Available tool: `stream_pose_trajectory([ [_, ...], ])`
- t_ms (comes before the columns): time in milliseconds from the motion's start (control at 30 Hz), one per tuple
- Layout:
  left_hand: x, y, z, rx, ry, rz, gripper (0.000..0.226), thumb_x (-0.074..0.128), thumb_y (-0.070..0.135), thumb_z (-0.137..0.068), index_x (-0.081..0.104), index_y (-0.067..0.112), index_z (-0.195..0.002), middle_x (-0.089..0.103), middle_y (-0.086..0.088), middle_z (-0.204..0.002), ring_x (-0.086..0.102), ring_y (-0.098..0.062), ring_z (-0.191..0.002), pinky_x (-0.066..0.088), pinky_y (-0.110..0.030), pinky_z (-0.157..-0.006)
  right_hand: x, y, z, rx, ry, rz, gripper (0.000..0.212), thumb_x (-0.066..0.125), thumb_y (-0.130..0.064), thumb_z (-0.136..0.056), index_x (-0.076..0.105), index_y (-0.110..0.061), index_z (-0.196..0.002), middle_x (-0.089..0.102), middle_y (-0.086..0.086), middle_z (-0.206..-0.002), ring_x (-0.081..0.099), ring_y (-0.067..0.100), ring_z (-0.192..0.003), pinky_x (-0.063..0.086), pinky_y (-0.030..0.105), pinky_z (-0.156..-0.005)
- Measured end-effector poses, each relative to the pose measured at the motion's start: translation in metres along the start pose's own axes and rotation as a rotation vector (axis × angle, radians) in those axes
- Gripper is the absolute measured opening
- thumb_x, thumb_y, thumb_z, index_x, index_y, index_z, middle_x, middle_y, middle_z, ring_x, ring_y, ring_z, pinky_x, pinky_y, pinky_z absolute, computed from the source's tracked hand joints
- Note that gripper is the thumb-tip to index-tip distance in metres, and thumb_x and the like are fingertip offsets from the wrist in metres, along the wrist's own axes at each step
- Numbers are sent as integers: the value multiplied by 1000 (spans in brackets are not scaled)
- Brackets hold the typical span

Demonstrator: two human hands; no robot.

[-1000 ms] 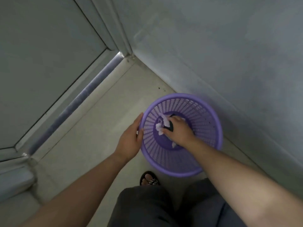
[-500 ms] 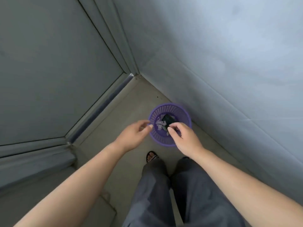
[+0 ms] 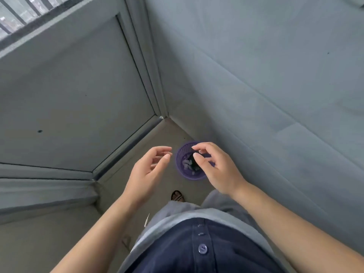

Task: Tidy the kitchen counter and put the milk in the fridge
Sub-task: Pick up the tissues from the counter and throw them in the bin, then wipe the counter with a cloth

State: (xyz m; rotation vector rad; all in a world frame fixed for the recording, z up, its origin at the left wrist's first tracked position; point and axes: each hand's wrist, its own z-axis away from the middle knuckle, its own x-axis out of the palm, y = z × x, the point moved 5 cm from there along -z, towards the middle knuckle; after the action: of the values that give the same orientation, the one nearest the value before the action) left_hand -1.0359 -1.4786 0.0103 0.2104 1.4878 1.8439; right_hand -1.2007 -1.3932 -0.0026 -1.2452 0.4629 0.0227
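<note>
A purple mesh waste basket (image 3: 182, 170) stands on the floor in the corner by the right wall. White crumpled paper (image 3: 185, 164) and a dark item (image 3: 192, 161) lie inside it. My left hand (image 3: 147, 172) hovers well above the floor to the left of the basket, fingers apart and empty. My right hand (image 3: 214, 170) hangs over the basket's right part, fingers loosely curled and apart, holding nothing. No milk, counter or fridge is in view.
A grey wall (image 3: 266, 85) runs along the right, a grey door panel (image 3: 74, 99) with a floor track on the left. My foot in a sandal (image 3: 177, 196) stands just behind the basket. A narrow floor strip leads into the corner.
I have stood up from the basket, so it looks much smaller. My right hand came out of the basket empty and my left hand let go of the rim; both rose.
</note>
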Motion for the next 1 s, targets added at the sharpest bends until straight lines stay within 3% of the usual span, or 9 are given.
stream_pose_trajectory([
  [133, -6, -7, 40, 11, 109, 56, 28, 47, 49, -79, 61, 40, -100, 67, 15, -101, 62, -4, -97, 43, -11, -80, -2, -5, 24, -17, -41, -26, 33, 46, -46, -85, 59, -27, -109, 59, -16, -111, 54, 4, -104, 45, 20, -88],
  [400, 3, -23, 110, -77, 404, 113, 32, 46, 52, -76, 62, 38, -100, 68, 13, -99, 62, -6, -95, 44, -22, -83, -4, -13, 45, -113, -284, 44, 29, 46, -41, -85, 59, -27, -107, 59, -16, -108, 54, 0, -100, 43, 14, -83],
  [567, 43, -29, 166, -199, 584, 189, 24, 47, 39, -84, 62, 33, -103, 68, 9, -101, 61, -2, -96, 42, -13, -81, 4, -13, 64, -199, -534, 123, 35, 44, -51, -83, 59, -29, -107, 59, -16, -107, 55, 5, -100, 47, 21, -84],
  [767, 109, -61, 269, -428, 866, 332, 25, 48, 43, -80, 62, 36, -100, 67, 11, -102, 60, -4, -99, 42, -23, -89, 41, 17, 116, -284, -849, 223, 27, 45, -44, -87, 59, -28, -103, 58, -17, -104, 53, -2, -96, 42, 16, -84],
  [933, 169, -73, 376, -598, 1126, 425, 23, 52, 45, -80, 63, 37, -99, 68, 12, -102, 60, -3, -98, 42, -17, -83, 85, 28, 187, -382, -1156, 343, 19, 48, -39, -91, 58, -29, -103, 58, -16, -107, 56, 5, -101, 47, 30, -88],
  [1000, 189, -81, 413, -639, 1246, 488, 14, 55, 30, -89, 63, 31, -100, 68, 9, -102, 61, -3, -96, 42, -11, -81, 104, 24, 218, -435, -1282, 393, 21, 47, -40, -92, 58, -28, -106, 57, -14, -110, 55, 6, -104, 48, 35, -90],
])
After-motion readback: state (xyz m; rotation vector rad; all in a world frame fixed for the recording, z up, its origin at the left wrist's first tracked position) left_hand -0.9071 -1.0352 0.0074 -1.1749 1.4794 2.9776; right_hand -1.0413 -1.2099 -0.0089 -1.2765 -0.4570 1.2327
